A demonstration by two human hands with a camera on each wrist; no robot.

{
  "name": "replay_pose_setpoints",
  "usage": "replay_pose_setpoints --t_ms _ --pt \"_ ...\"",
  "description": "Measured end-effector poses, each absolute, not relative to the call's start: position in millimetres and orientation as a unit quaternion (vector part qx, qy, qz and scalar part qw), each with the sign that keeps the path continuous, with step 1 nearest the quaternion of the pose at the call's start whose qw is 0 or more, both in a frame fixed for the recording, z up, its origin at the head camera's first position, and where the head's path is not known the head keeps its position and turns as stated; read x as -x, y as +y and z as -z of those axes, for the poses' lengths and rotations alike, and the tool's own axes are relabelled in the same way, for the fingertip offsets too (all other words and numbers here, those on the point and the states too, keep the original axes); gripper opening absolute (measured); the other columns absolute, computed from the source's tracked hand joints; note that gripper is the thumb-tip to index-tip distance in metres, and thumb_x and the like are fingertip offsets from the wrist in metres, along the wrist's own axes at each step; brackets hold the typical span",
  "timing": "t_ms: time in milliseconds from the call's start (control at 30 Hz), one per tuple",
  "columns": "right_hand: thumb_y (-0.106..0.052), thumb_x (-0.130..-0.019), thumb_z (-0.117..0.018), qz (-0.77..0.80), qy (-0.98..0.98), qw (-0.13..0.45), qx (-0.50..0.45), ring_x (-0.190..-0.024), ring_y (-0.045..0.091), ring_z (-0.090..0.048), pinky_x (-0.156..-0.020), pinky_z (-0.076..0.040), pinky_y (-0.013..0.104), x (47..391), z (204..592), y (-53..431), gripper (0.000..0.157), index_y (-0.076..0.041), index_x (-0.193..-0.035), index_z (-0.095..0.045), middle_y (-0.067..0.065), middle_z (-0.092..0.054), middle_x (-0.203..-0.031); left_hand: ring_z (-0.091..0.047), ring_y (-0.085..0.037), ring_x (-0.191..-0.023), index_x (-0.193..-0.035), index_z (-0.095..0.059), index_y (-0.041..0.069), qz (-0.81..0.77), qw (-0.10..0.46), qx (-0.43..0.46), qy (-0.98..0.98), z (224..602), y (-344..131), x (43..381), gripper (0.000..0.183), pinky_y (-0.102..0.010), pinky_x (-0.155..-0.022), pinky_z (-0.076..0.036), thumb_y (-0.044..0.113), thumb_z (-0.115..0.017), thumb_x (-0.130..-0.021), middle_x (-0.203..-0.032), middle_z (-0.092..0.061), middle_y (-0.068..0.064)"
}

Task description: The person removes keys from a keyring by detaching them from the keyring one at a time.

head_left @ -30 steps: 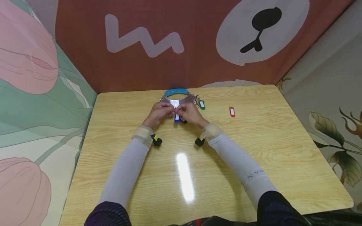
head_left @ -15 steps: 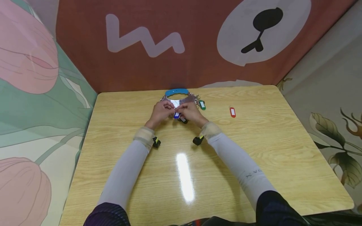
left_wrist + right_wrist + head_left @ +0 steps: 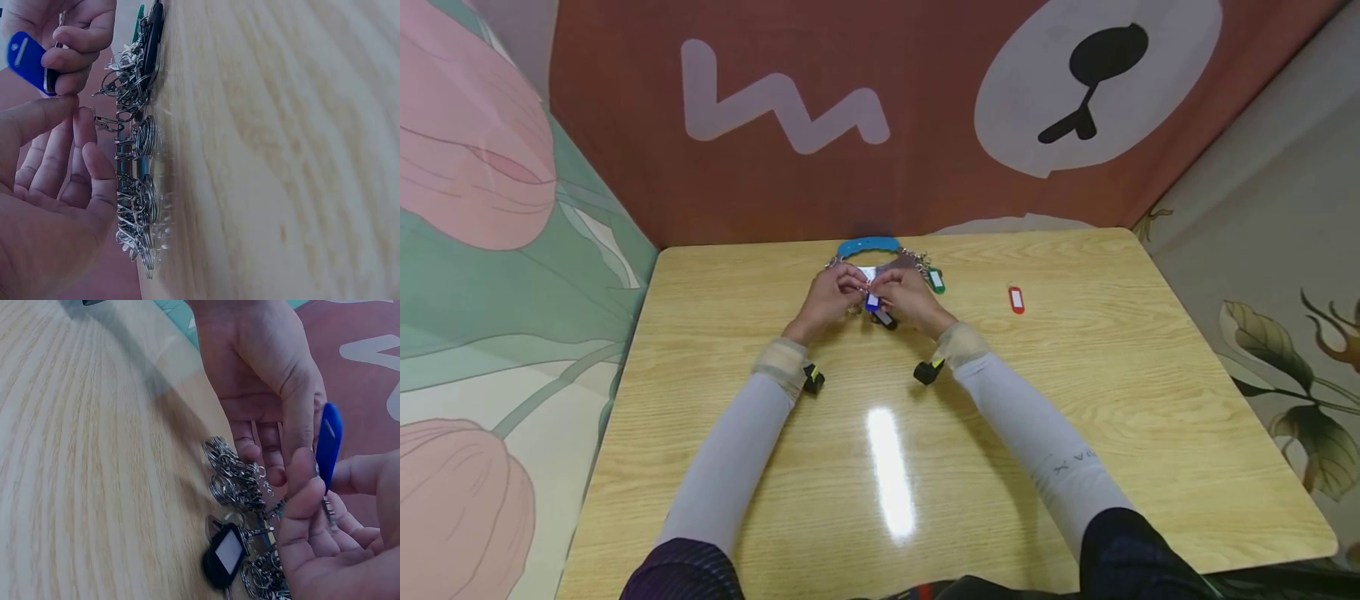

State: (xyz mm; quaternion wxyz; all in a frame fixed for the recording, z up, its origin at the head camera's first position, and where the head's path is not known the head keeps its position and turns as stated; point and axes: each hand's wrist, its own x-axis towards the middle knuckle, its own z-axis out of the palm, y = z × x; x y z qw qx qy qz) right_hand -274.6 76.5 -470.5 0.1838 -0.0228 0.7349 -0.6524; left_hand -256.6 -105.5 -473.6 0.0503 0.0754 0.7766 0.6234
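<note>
My right hand (image 3: pixel 908 302) pinches a blue key tag (image 3: pixel 329 447) together with a metal key (image 3: pixel 329 514) between thumb and fingers. Close against it, my left hand (image 3: pixel 831 302) has thumb and forefinger tips together at a small metal clasp (image 3: pixel 107 124). Both hands meet in front of a ring-shaped key holder with a blue band (image 3: pixel 868 245), partly hidden by them. Below the fingers lies a black key tag (image 3: pixel 226 555) with a pale label. Several metal split rings (image 3: pixel 147 199) hang along the holder's edge.
A green key tag (image 3: pixel 936 279) hangs at the holder's right side. Farther right on the wooden table (image 3: pixel 1075 400) lies a red key tag (image 3: pixel 1017 300). Behind the table's back edge rises a reddish-brown printed wall (image 3: pixel 880 183).
The blue key tag has risen a little and shows shorter between the hands. My left hand has shifted slightly, uncovering a metal ring beneath it. The red tag stays put.
</note>
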Motion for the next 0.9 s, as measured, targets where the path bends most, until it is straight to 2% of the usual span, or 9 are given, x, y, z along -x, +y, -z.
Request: replay_pose_setpoints --t_ms 167,267,400,567,667,767,833,900 --pt "-0.007 -0.106 -0.062 0.658 0.725 0.202 0.019 -0.094 0.028 -0.072 -0.084 -0.063 0.031 276 468 80 0.019 0.005 -0.120 -0.067 0.019 -0.073 -0.110 -0.072 -0.034 -0.102 -0.111 -0.065 -0.007 -0.621 0.043 -0.068 0.779 476 -106 257 0.016 -0.024 -0.077 -0.058 -0.009 -0.071 -0.096 -0.105 -0.074 -0.021" --pt "-0.008 -0.108 -0.060 0.648 0.734 0.200 0.028 -0.095 0.029 -0.074 -0.092 -0.062 0.039 275 466 82 0.021 0.006 -0.121 -0.067 0.021 -0.072 -0.113 -0.074 -0.029 -0.097 -0.107 -0.067 -0.007 -0.621 0.036 -0.067 0.780 477 -106 257 0.014 -0.022 -0.074 -0.058 -0.006 -0.074 -0.095 -0.103 -0.075 -0.021" --pt "-0.008 -0.109 -0.058 0.633 0.747 0.196 0.050 -0.093 0.024 -0.073 -0.092 -0.062 0.041 275 464 85 0.022 0.006 -0.122 -0.068 0.018 -0.071 -0.114 -0.073 -0.019 -0.087 -0.102 -0.071 -0.005 -0.611 0.028 -0.067 0.788 478 -107 257 0.011 -0.020 -0.072 -0.058 -0.004 -0.078 -0.093 -0.099 -0.076 -0.020" --pt "-0.008 -0.108 -0.060 0.603 0.772 0.180 0.092 -0.100 0.031 -0.073 -0.093 -0.063 0.042 274 463 89 0.023 0.006 -0.123 -0.070 0.018 -0.071 -0.116 -0.072 -0.009 -0.081 -0.097 -0.076 -0.005 -0.600 0.016 -0.061 0.797 480 -109 257 0.010 -0.020 -0.071 -0.059 -0.002 -0.082 -0.090 -0.096 -0.077 -0.016" --pt "-0.009 -0.102 -0.069 0.536 0.820 0.132 0.152 -0.106 0.031 -0.072 -0.095 -0.062 0.039 276 465 91 0.021 0.003 -0.118 -0.074 0.018 -0.073 -0.117 -0.071 -0.006 -0.077 -0.095 -0.078 -0.005 -0.599 0.007 -0.052 0.799 481 -109 257 0.010 -0.019 -0.067 -0.057 -0.001 -0.084 -0.088 -0.093 -0.078 -0.013" --pt "-0.011 -0.096 -0.079 0.441 0.864 0.049 0.236 -0.112 0.028 -0.071 -0.097 -0.060 0.036 279 468 92 0.018 0.000 -0.110 -0.079 0.015 -0.076 -0.116 -0.070 -0.005 -0.075 -0.094 -0.079 -0.003 -0.600 0.003 -0.046 0.799 481 -110 257 0.010 -0.018 -0.065 -0.054 0.001 -0.085 -0.087 -0.090 -0.079 -0.011" --pt "-0.013 -0.094 -0.082 0.385 0.877 -0.009 0.286 -0.114 0.026 -0.070 -0.099 -0.059 0.036 281 471 92 0.017 -0.002 -0.106 -0.081 0.013 -0.077 -0.114 -0.070 -0.006 -0.075 -0.093 -0.080 -0.002 -0.598 0.000 -0.042 0.801 481 -110 256 0.010 -0.019 -0.065 -0.053 0.002 -0.085 -0.086 -0.090 -0.080 -0.011" --pt "-0.015 -0.094 -0.083 0.359 0.878 -0.040 0.314 -0.111 0.027 -0.072 -0.097 -0.060 0.038 281 472 93 0.016 -0.003 -0.104 -0.082 0.013 -0.079 -0.111 -0.070 -0.007 -0.077 -0.093 -0.080 -0.002 -0.598 0.000 -0.038 0.800 480 -110 256 0.010 -0.019 -0.066 -0.054 0.003 -0.085 -0.086 -0.089 -0.080 -0.010"
